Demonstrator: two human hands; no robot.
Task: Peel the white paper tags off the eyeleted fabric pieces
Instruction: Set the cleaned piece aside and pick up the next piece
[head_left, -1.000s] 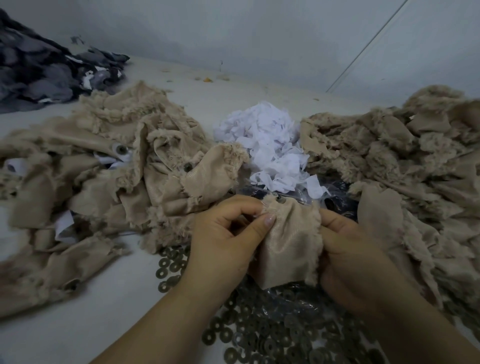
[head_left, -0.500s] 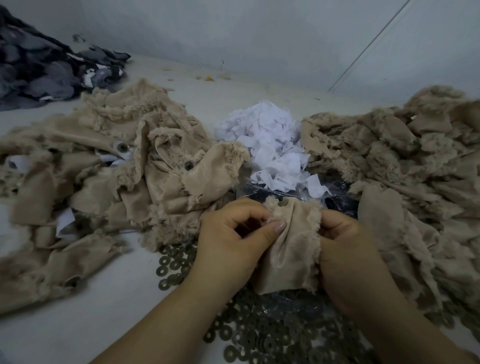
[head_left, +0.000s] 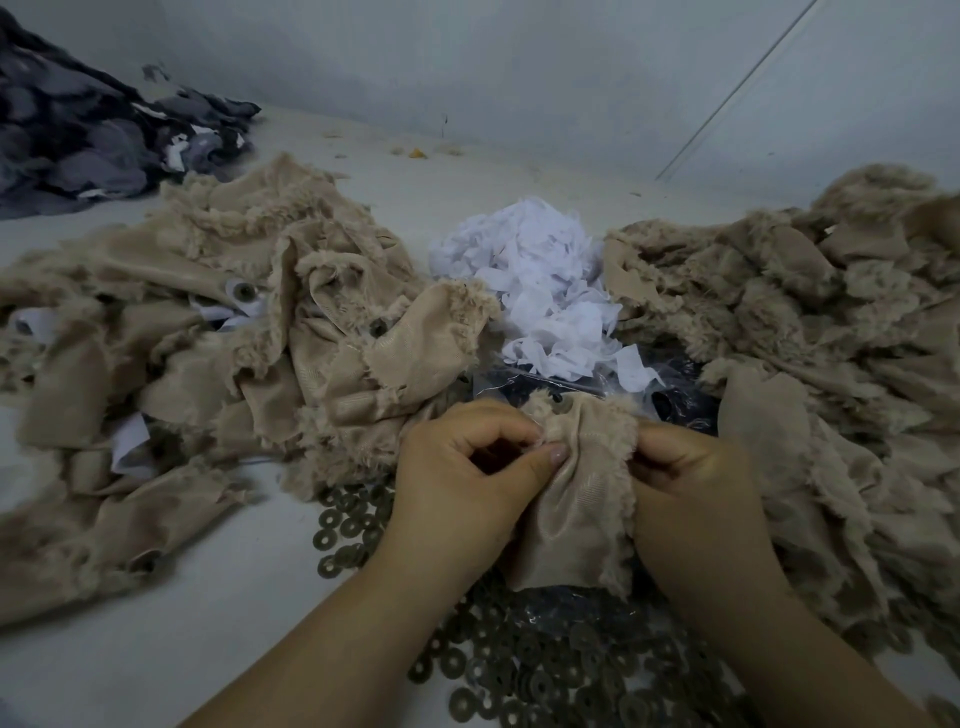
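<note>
Fabric piece (head_left: 576, 499) pinched between both hands (head_left: 571, 467).

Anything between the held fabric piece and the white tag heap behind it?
Nothing visible. Both the left hand and right hand grip the fabric piece; only clear plastic lies before the tag heap.

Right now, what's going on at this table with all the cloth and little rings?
A person is working on one beige fabric piece, gripping it with the left hand and the right hand near its eyelet. No white tag shows on it from here. Behind it lies a heap of peeled white paper tags, between a left fabric pile, some pieces still tagged, and a right fabric pile. Loose metal rings lie under the hands.
</note>
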